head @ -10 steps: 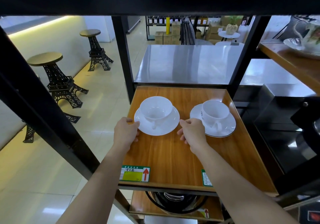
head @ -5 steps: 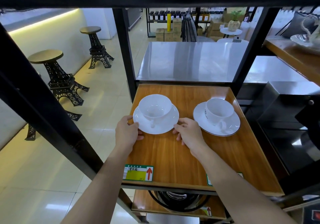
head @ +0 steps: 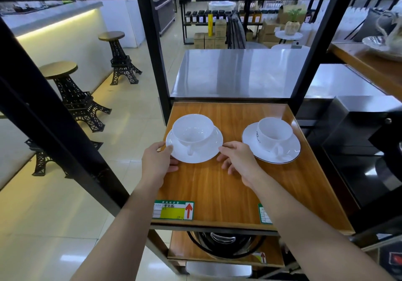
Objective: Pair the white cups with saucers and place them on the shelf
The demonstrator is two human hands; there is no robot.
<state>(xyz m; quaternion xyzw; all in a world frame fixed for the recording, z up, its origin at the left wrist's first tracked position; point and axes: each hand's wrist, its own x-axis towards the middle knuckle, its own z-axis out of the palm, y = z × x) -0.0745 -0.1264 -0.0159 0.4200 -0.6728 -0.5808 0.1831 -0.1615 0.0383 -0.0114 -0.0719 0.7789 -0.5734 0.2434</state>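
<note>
A wide white cup [head: 192,129] sits on a plain white saucer [head: 215,143] at the left of the wooden shelf [head: 217,189]. My left hand [head: 157,162] pinches the saucer's left rim. My right hand [head: 238,161] touches its right rim with the fingertips. To the right, a second white cup [head: 274,133] with a small dark logo rests on a dark-rimmed saucer [head: 289,152], free of both hands. Both cup handles point toward me.
Black metal posts [head: 155,63] frame the shelf. A steel table [head: 239,71] lies behind it. Lower shelves hold a dark pot [head: 224,242]. Black appliances [head: 365,141] stand at the right, tower-shaped stools [head: 74,93] at the left. A higher shelf at right carries a patterned dish [head: 385,45].
The left cup and saucer have shifted slightly left and back on the shelf with both hands on the rim. The right pair has not moved.
</note>
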